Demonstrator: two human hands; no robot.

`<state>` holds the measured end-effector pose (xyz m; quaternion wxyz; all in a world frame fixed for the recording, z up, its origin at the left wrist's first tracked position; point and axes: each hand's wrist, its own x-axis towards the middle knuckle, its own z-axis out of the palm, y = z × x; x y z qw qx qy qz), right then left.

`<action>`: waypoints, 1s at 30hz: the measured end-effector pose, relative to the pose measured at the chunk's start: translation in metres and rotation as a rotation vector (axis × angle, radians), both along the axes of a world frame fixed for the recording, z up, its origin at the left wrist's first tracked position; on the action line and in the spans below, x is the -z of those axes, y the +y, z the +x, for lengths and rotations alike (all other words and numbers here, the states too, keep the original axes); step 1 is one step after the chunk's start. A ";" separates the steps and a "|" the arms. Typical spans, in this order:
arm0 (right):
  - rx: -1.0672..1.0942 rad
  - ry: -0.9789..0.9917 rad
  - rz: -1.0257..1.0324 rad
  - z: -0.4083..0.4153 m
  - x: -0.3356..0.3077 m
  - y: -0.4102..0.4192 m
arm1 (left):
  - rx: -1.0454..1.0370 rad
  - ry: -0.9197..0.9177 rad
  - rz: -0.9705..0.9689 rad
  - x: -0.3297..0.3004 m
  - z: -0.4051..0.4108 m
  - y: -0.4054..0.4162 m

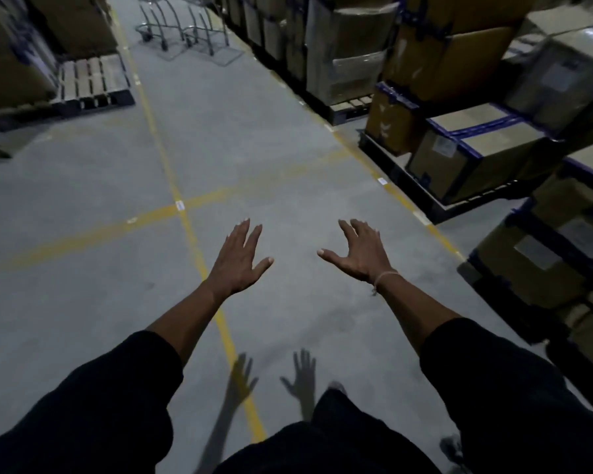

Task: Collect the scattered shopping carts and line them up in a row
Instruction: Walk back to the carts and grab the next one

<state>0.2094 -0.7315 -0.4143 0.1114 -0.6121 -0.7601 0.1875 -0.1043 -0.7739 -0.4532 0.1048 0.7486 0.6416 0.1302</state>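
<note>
Ahead, two shopping carts, well beyond both empty, spread hands.

sleeves: black, loose, pushed up to mid-forearm on both arms | right wrist: thin pale string bracelet with a small dangling end | legs: dark trousers | forearms and hands: bare

Two metal wire shopping carts far down the aisle, side by side and close together, upright on their wheels on the grey floor, curved tubular frames, flat low mesh platforms, tops cut off by the frame edge
</note>
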 end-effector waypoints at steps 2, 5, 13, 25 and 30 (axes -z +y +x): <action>-0.032 0.009 -0.003 -0.025 0.003 0.032 | -0.034 -0.008 -0.004 0.003 -0.024 0.016; -0.069 0.018 -0.024 -0.060 0.011 0.088 | -0.070 -0.010 -0.013 0.006 -0.056 0.052; -0.129 0.009 -0.092 -0.140 0.022 0.276 | -0.140 0.016 -0.017 -0.003 -0.144 0.209; -0.296 -0.030 -0.044 -0.288 -0.013 0.539 | -0.316 -0.048 0.024 -0.028 -0.273 0.428; -0.312 -0.046 -0.018 -0.365 -0.003 0.643 | -0.345 -0.059 0.017 -0.014 -0.345 0.526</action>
